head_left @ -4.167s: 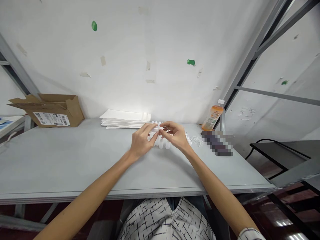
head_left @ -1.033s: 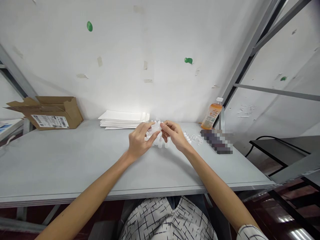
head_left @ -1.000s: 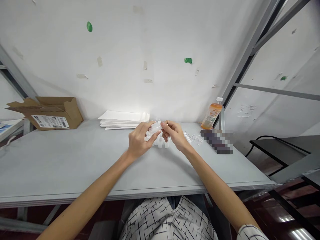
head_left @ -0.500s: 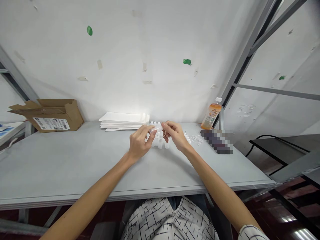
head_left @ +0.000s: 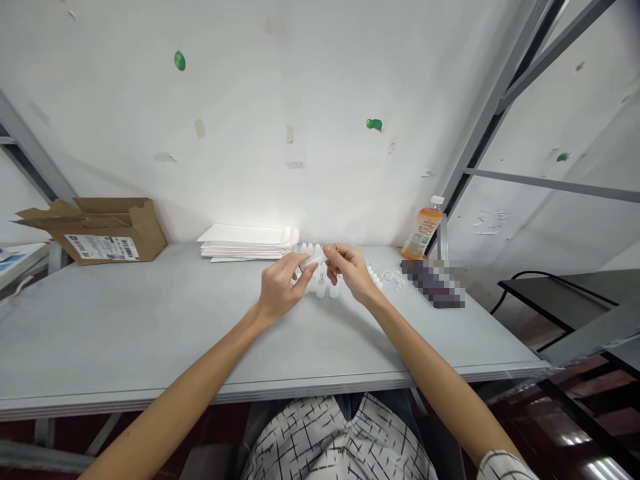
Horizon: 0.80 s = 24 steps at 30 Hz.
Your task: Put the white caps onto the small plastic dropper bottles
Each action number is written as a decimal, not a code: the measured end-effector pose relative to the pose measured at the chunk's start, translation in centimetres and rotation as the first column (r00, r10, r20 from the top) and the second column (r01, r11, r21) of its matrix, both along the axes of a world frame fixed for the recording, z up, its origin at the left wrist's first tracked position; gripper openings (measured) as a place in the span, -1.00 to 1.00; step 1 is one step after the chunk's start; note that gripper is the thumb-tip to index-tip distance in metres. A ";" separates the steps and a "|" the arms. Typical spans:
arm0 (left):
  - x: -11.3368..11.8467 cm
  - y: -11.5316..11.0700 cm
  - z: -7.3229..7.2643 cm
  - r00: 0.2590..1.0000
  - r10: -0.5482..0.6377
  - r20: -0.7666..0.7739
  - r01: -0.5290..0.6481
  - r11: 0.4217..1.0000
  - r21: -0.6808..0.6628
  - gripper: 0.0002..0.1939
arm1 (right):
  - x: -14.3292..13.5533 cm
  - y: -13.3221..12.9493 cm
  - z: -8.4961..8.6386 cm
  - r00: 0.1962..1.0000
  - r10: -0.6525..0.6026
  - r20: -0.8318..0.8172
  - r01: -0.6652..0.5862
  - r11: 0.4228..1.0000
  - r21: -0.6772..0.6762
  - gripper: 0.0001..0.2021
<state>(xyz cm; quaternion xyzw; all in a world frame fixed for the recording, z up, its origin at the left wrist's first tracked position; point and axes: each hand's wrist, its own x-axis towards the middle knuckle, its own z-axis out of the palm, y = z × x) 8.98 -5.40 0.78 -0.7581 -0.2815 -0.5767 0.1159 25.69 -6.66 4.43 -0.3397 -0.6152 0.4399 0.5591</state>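
A grey tabletop (head_left: 150, 327) carries a box (head_left: 100, 230) and paper stack (head_left: 247, 241). A small vial (head_left: 313, 259) is pinched between left hand (head_left: 280, 288) and right hand (head_left: 350, 272), above clustered vials (head_left: 323, 285); assembly appears unfinished. Loose parts (head_left: 387, 277) and a bottle (head_left: 421, 230) remain rightward.

My two hands. One cardboard box (head_left: 95, 229), one drink bottle (head_left: 423, 231), one paper stack (head_left: 247, 242). Small white bottles (head_left: 320, 285): uncountable.

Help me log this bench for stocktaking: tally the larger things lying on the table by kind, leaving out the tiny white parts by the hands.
Cardboard box: 1
Stack of white sheets: 1
Orange drink bottle: 1
Blurred dark item: 1
Total: 4
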 end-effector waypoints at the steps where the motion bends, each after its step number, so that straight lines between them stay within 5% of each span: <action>1: 0.0 0.0 0.0 1.000 0.001 -0.002 -0.001 1.000 -0.001 -0.78 | 0.0 -0.1 0.1 1.000 0.005 -0.002 -0.005 1.000 0.000 -0.44; 24: 0.0 0.2 -0.2 0.998 0.021 -0.061 -0.019 0.999 0.039 -0.89 | 0.1 0.3 -0.2 1.000 -0.024 0.012 0.024 0.999 -0.025 -0.45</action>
